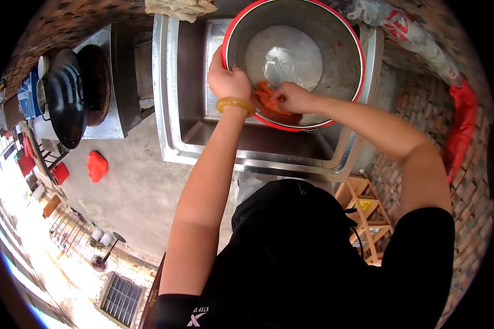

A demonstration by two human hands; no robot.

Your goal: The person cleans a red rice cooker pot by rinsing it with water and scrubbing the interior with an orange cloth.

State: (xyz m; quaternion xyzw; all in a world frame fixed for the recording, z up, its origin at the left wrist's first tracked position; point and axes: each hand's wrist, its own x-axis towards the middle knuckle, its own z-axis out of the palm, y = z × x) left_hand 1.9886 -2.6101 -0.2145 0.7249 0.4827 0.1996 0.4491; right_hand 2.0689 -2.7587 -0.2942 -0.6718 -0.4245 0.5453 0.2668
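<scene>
A large round metal pot (337,70) with a red rim leans in a stainless steel sink (193,82), its mouth turned up to me. My left hand (230,82) grips the rim on its left side; the fingertips are partly hidden. Inside the pot, my right hand (292,97) holds an orange cloth (265,92) against the near inner wall. The pot's round bottom (288,53) shines as if wet. A metal clasp (311,130) sits on the outside, below the near rim.
Left of the sink stands a steel stove (121,82) with a black wok (68,98) tilted on edge. A beige cloth (181,9) lies at the sink's back edge. Plastic wrapping (411,37) hangs along the brick wall. A wooden shelf (364,218) stands at right; a red bag (96,166) lies on the floor.
</scene>
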